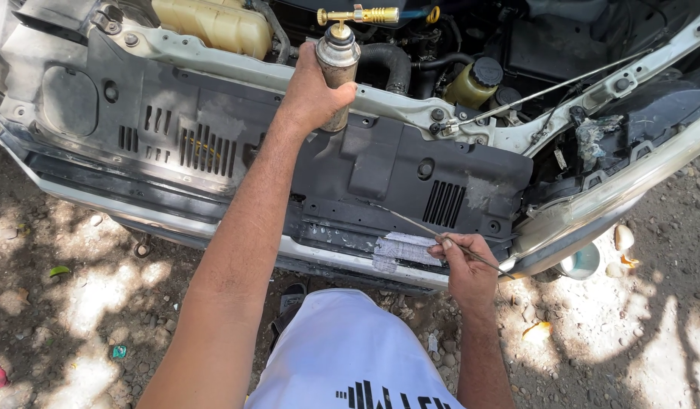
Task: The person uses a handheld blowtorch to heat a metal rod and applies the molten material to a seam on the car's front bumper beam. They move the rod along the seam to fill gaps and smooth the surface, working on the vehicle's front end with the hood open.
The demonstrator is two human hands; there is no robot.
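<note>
Nearest item: a white garment point(350, 356) with dark lettering is filling the lower centre of the view, directly below the black plastic radiator cover point(365, 163).
Landmark: the black plastic radiator cover is spanning the open front of the car, with slotted vents at its left and right portions.
Left hand: the left hand point(313, 91) is closing around the body of a gas blowtorch canister point(338, 64), holding it upright above the upper edge of the cover.
Torch head: the brass burner head point(359, 14) is sitting on top of the canister and pointing to the right, over the engine bay behind the cover.
Right hand: the right hand point(467, 265) is pinching a thin metal rod point(433, 231) between thumb and fingers at the lower right edge of the cover.
Rod: the rod is lying at a slant, its far end reaching up and left onto the cover surface.
Repair patch: a whitish mesh patch point(401, 250) is lying on the lower edge of the cover, just left of the right hand.
Coolant tank: a yellowish reservoir point(213, 23) is sitting behind the cover's upper left.
Ground: dirt and pebbles point(62, 303) are lying below the cover.
</note>
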